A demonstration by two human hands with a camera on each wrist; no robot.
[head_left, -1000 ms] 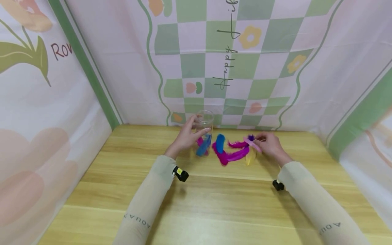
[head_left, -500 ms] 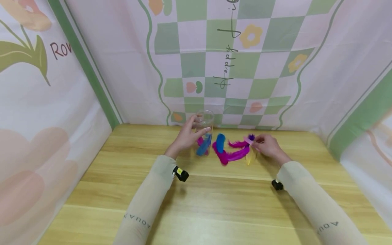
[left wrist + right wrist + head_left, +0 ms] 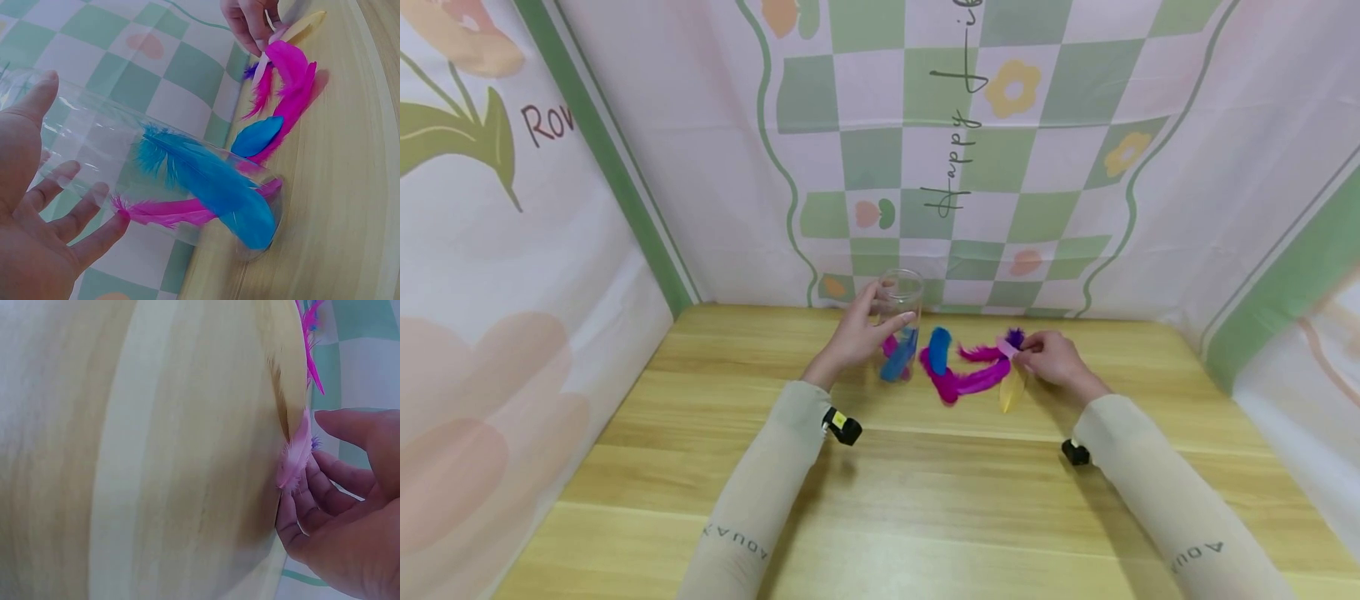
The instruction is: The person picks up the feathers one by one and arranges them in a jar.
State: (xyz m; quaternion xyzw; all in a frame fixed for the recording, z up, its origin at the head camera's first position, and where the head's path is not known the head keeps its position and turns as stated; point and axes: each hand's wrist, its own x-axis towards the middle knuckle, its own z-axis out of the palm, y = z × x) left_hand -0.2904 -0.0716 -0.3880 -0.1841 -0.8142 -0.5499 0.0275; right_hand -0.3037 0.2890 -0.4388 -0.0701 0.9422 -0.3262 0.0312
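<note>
My left hand (image 3: 859, 333) holds an upright clear glass (image 3: 94, 144) around its side, thumb on one side and fingers on the other. Inside the glass are a blue feather (image 3: 215, 181) and a magenta feather (image 3: 172, 214). At the right, my right hand (image 3: 1054, 358) touches a light pink feather (image 3: 295, 456) with its fingertips. A gap shows between its thumb and index finger in the right wrist view. Right by those fingertips lie a purple feather (image 3: 1015, 337) and a yellow feather (image 3: 1011, 393).
Between the hands, another blue feather (image 3: 939, 352) overlaps several magenta feathers (image 3: 981, 379) on the wooden table (image 3: 925, 500). A checkered cloth backdrop (image 3: 925, 158) hangs behind the table's far edge, and printed cloth (image 3: 535, 333) hangs at the left side.
My right hand has moved slightly left, and the light pink feather has shifted left with its fingertips. The yellow feather has slid a little toward me. My left hand and the glass have stayed put.
</note>
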